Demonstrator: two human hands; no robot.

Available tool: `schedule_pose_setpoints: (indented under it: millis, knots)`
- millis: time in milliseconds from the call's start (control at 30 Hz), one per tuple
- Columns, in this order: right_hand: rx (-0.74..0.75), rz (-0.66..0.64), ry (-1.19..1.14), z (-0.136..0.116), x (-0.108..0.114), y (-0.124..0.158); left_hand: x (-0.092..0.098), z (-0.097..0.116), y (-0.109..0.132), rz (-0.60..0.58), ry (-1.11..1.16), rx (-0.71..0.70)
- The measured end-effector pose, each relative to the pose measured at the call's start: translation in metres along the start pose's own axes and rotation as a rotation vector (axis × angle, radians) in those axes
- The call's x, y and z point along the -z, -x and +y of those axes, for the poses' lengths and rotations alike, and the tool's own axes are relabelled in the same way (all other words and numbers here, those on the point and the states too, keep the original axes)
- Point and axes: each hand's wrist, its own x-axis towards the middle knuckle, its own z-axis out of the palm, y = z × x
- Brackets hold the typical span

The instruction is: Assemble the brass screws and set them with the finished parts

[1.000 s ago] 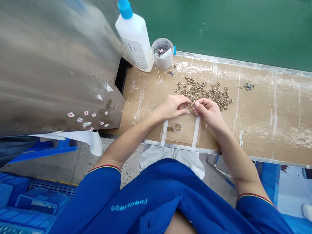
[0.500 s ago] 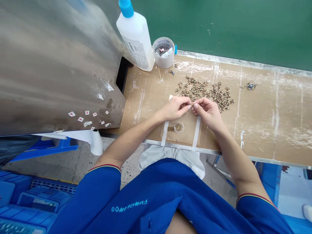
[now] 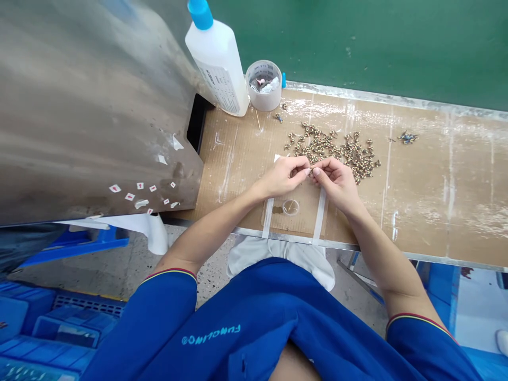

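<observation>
My left hand (image 3: 281, 175) and my right hand (image 3: 335, 182) meet above the cardboard-covered bench top (image 3: 428, 185), their fingertips pinched on a tiny brass part (image 3: 312, 169). The fingers hide most of it, so its exact shape cannot be told. Just beyond them lies a loose scatter of small brass ring-shaped parts (image 3: 333, 151). Below the hands, a small clear round dish (image 3: 291, 207) sits between two white tape strips (image 3: 320, 214) (image 3: 268, 217).
A white bottle with a blue cap (image 3: 214, 58) and a round tub holding scraps (image 3: 264, 84) stand at the back of the bench. A brushed metal panel (image 3: 91, 116) rises on the left, a green wall (image 3: 357, 42) behind. Blue crates (image 3: 43, 328) sit on the floor.
My hands have drawn slightly closer, with their fingertips now tight together on the tiny part. The view has shifted a little.
</observation>
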Motion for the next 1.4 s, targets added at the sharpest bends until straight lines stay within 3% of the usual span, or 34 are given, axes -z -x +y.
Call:
schedule_pose_setpoints:
  millis: [200,400,533,700,1100,1400]
  knots:
    - [0.097,0.055,0.046,0.000,-0.002,0.002,-0.001,0.000,0.000,0.019,-0.023,0.020]
    - [0.117,0.096,-0.057,-0.010,0.005,0.004,0.009,-0.005,-0.001,0.179,0.041,0.032]
    - [-0.036,0.067,-0.210,-0.008,0.010,-0.001,0.018,-0.001,-0.002,0.114,0.280,-0.014]
    - [-0.142,-0.026,-0.365,-0.007,0.010,-0.003,0.019,0.003,-0.001,0.031,0.385,-0.016]
    - [-0.204,-0.167,-0.618,-0.015,0.007,0.001,0.019,0.009,0.002,0.008,0.351,-0.026]
    - [-0.128,-0.311,-0.736,-0.017,0.009,0.003,0.017,0.010,0.003,-0.001,0.336,0.014]
